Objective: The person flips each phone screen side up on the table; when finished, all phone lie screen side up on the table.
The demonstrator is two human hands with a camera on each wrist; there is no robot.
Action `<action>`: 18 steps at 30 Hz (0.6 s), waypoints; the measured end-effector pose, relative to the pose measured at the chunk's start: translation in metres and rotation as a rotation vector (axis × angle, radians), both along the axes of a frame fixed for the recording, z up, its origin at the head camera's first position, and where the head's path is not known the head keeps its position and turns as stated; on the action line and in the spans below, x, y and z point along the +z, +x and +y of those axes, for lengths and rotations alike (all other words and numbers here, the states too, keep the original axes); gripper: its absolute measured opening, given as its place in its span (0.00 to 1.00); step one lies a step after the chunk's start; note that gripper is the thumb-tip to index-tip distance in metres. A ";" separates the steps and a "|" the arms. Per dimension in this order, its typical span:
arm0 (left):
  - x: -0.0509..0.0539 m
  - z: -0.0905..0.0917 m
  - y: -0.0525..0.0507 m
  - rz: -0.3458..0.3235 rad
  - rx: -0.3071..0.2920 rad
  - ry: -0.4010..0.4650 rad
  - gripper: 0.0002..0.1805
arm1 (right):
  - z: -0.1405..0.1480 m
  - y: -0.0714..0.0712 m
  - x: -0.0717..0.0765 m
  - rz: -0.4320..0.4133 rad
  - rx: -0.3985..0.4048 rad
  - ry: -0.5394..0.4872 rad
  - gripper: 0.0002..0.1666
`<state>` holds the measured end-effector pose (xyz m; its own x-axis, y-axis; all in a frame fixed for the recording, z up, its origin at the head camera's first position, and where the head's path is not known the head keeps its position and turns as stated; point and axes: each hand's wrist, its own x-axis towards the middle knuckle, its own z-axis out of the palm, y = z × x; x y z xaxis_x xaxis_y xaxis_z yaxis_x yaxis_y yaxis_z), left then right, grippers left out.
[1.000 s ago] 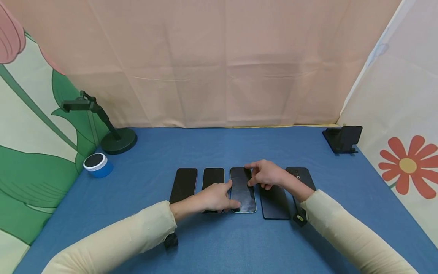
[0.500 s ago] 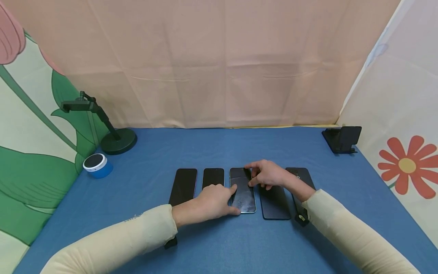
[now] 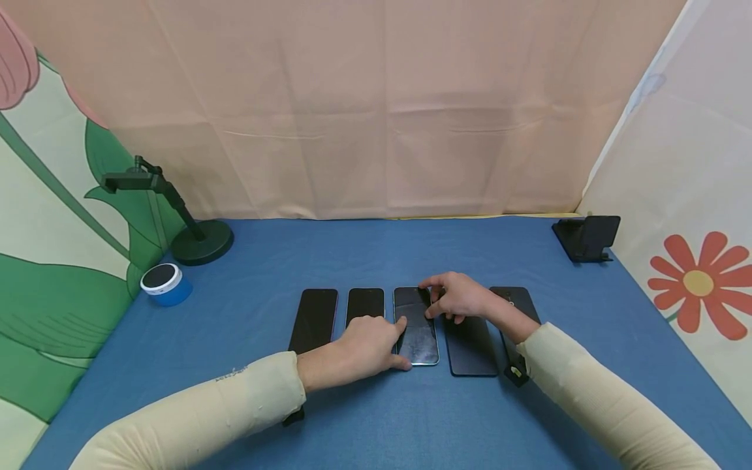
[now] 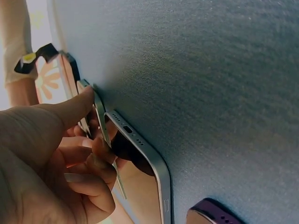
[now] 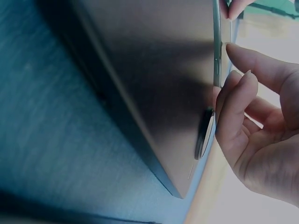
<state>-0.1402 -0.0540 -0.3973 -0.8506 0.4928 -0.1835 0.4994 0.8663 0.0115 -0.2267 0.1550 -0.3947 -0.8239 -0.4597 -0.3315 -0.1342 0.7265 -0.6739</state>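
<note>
A phone [image 3: 420, 343] lies face up in the middle of a row of phones, its glossy screen reflecting light. My left hand [image 3: 358, 349] grips its lower left corner, thumb at the bottom edge and a finger on the left side. At the upper right corner, my right hand [image 3: 461, 297] holds the top edge and right side between index finger and thumb. The left wrist view shows the left thumb against the phone's thin edge [image 4: 99, 108]. In the right wrist view, the right hand [image 5: 266, 107] has its fingertips at the phone's side [image 5: 217, 58].
To the left lie two dark phones [image 3: 314, 320] [image 3: 365, 302], the nearer partly under my left hand. A dark phone [image 3: 472, 349] and one with rear cameras [image 3: 519, 300] lie right. Farther off stand a black stand [image 3: 202, 241], a blue-white round device [image 3: 167, 287] and a small holder [image 3: 593, 238].
My left hand has shifted slightly, its thumb moving from the phone's lower screen to the bottom edge. My right hand has stayed almost still at the upper corner.
</note>
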 end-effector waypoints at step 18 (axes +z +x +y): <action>0.001 -0.001 0.003 0.027 -0.023 -0.002 0.41 | -0.003 0.000 -0.002 0.012 -0.001 -0.005 0.36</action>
